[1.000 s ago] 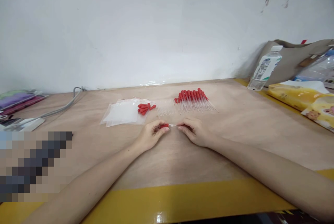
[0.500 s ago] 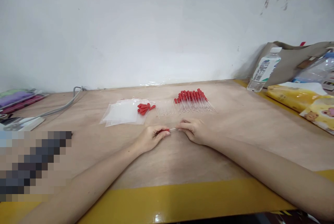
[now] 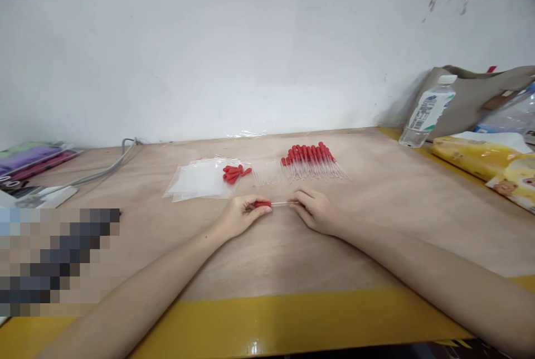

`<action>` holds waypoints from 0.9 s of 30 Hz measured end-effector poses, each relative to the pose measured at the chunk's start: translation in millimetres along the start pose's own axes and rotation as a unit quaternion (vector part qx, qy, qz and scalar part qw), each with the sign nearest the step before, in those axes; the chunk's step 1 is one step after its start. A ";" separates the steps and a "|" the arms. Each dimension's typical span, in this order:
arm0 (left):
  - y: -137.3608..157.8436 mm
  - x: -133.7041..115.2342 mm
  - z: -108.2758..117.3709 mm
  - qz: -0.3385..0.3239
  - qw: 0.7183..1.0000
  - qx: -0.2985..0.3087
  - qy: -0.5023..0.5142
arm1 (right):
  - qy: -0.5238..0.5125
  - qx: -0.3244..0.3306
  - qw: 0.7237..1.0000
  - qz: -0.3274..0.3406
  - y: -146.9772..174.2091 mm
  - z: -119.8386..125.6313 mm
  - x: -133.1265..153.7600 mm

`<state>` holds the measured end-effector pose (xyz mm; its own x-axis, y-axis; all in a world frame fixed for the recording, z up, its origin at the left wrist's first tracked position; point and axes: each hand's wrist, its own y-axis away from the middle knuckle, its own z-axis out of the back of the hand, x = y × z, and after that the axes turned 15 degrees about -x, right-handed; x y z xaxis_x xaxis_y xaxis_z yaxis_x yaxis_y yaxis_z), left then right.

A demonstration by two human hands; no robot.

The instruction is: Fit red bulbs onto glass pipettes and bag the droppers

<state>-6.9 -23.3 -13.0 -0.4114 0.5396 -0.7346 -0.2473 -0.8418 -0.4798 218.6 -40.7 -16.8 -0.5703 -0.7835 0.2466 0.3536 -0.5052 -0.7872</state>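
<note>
My left hand point(image 3: 242, 215) pinches a red rubber bulb point(image 3: 263, 203) between thumb and fingers. From the bulb's right end a clear dropper tube point(image 3: 279, 204) runs level to my right hand point(image 3: 312, 209), whose fingertips are closed on its far part. The tube's tip is hidden by those fingers. Beyond my hands lies a heap of loose red bulbs point(image 3: 234, 174) on flat clear plastic bags point(image 3: 196, 180). To its right rest several bare clear tubes point(image 3: 267, 173), then a pile of droppers with red bulbs fitted point(image 3: 311, 159).
A grey cable point(image 3: 104, 172) and colourful packets point(image 3: 33, 158) lie at the left. On the right are a leaning bottle point(image 3: 428, 111), a grey bag point(image 3: 455, 102) and yellow tissue packs point(image 3: 472, 150). A white wall point(image 3: 209, 47) stands behind the table; yellow tape point(image 3: 292, 314) lines its front edge.
My right hand has shifted slightly right relative to my left, and more of the red bulb and the tube shows between them. The view has shifted a little.
</note>
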 end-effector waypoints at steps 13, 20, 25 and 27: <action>5.3 -2.9 2.1 -0.027 0.999 0.015 -0.034 | 0.032 -0.022 0.998 0.053 4.3 -4.3 2.7; 5.6 -5.3 1.7 -0.064 0.997 0.008 -0.051 | 0.042 -0.008 0.998 0.036 1.3 -9.3 9.6; 5.0 -8.9 2.4 -0.082 0.995 0.007 -0.058 | 0.057 0.021 0.998 0.008 0.9 -13.0 10.8; 4.8 -9.3 2.7 -0.086 0.995 0.006 -0.059 | 0.062 0.036 0.997 -0.006 0.4 -14.5 10.8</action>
<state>-6.7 -32.4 -7.2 -0.4613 0.6711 -0.5804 -0.3338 -0.7374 -0.5872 201.8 -44.1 -22.7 -0.6613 -0.7281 0.1805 0.3959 -0.5432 -0.7404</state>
